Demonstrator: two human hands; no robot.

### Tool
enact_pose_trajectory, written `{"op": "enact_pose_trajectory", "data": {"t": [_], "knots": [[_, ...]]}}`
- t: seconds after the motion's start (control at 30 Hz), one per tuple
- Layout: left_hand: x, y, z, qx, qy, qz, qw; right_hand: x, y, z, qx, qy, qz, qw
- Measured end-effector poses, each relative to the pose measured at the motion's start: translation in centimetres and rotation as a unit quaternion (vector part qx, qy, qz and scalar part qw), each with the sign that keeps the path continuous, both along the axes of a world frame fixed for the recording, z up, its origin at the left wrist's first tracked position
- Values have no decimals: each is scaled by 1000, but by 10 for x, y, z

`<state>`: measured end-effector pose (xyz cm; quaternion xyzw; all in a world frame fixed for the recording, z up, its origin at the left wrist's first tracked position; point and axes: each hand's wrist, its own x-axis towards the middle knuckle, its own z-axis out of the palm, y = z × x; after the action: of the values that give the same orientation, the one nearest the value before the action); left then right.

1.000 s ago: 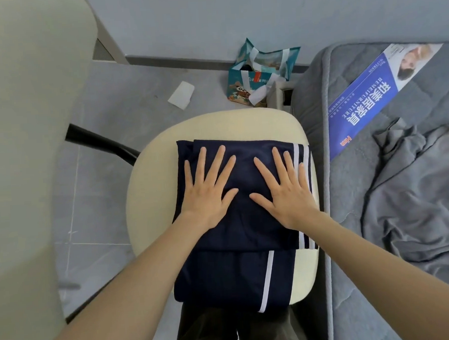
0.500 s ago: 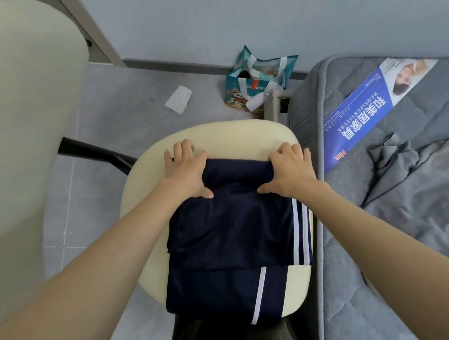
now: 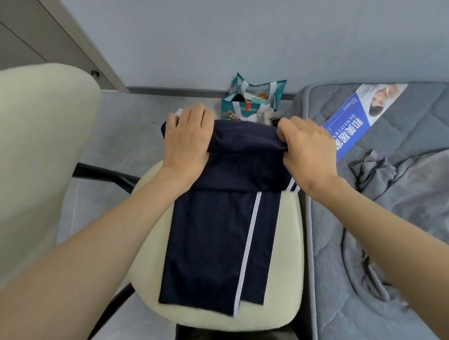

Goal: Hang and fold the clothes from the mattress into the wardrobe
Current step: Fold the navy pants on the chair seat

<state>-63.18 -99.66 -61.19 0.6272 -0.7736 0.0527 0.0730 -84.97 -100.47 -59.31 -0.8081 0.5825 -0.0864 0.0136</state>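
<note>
A teal carrier bag [image 3: 256,99] stands on the floor [image 3: 126,128] just beyond the fingers, against the foot of the wall. Its mouth gapes, with white handles flopped over it. Something dark shows inside, but what it is cannot be told.

The left hand [image 3: 187,143] and the right hand [image 3: 306,149] each grip one end of the far folded edge of the navy garment [image 3: 217,249]. The left fingers [image 3: 188,116] are curled close together over the fold's left end, and their tips are hidden behind the cloth. The right fingers [image 3: 292,129] are bent tight over the top of the right end, with the thumb tucked beneath, so the cloth is pinched between them. The held fold is raised clear of the chair seat [image 3: 284,271]. The rest of the garment runs down from the fingers towards the person and lies flat on the cream seat, with a white stripe along its right side and its near hem short of the seat's front edge.

To the right of the right fingers is the grey mattress [image 3: 356,280]. A blue leaflet [image 3: 351,120] lies on it just beside that hand, and a crumpled grey garment [image 3: 416,184] lies further right. The cream chair back [image 3: 28,155] is well to the left of the left fingers.
</note>
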Motion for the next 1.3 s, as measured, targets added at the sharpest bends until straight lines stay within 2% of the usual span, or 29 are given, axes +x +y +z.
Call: {"op": "enact_pose_trajectory", "data": {"t": [0.13, 0.27, 0.4, 0.5, 0.63, 0.67, 0.7, 0.77, 0.8, 0.87, 0.97, 1.0, 1.03, 1.1, 1.17, 1.3], "knots": [[0, 35, 1, -51, 22, -26, 998, -9, 30, -2, -62, -16, 16, 998], [12, 105, -10, 27, 57, -36, 997, -6, 89, -12, -43, -19, 60, 997], [26, 169, -23, 147, 97, -30, 984, -3, 153, -28, 58, -39, 88, 994], [29, 204, -31, 205, 84, -53, 974, -8, 197, -45, 155, -46, 121, 979], [35, 226, -45, 311, 42, -68, 947, -13, 228, -54, 339, -31, 150, 928], [38, 228, -47, 320, 58, -47, 945, -12, 230, -51, 347, -49, 122, 929], [38, 227, -47, 308, 90, -23, 947, -10, 231, -49, 316, -98, 77, 941], [33, 219, -39, 261, 189, 81, 943, -2, 226, -43, 188, -183, -59, 963], [27, 210, -33, 243, 242, 146, 928, 4, 221, -43, 145, -198, -141, 959], [15, 190, -28, 218, 334, 258, 880, 16, 206, -42, 165, -206, -289, 920], [7, 165, -37, 285, 401, 357, 794, 36, 185, -47, 271, -277, -414, 824], [5, 161, -43, 313, 404, 369, 776, 41, 181, -52, 288, -309, -435, 796], [2, 159, -51, 334, 398, 375, 768, 44, 178, -57, 290, -324, -447, 782], [-6, 159, -63, 339, 372, 383, 774, 46, 176, -66, 282, -341, -458, 771], [-13, 160, -72, 303, 377, 396, 781, 45, 175, -71, 284, -338, -449, 777], [-16, 163, -77, 261, 449, 389, 761, 49, 177, -79, 281, -329, -403, 806]]}}
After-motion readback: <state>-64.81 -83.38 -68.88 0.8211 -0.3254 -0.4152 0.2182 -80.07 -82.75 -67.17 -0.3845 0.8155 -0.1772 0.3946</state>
